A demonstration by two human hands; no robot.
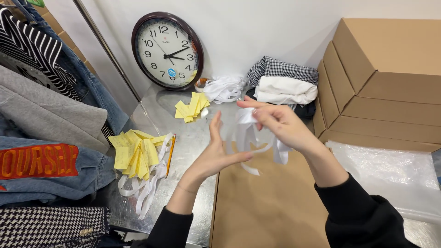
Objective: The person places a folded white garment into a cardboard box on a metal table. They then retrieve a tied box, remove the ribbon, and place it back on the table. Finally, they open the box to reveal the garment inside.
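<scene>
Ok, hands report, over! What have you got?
Right hand pinching a bunch of white strips. Left hand open, fingers up beside the hanging strips. Both above the cardboard sheet. Nothing blocking them.

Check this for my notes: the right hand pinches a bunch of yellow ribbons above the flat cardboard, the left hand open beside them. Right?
Not quite: in the head view the ribbons are white, not yellow. The right hand pinches them above the flat cardboard, the left hand open beside them.

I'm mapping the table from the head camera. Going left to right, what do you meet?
Hanging clothes → near pile of yellow slips → left hand → white strips → right hand → stacked cardboard boxes.
</scene>
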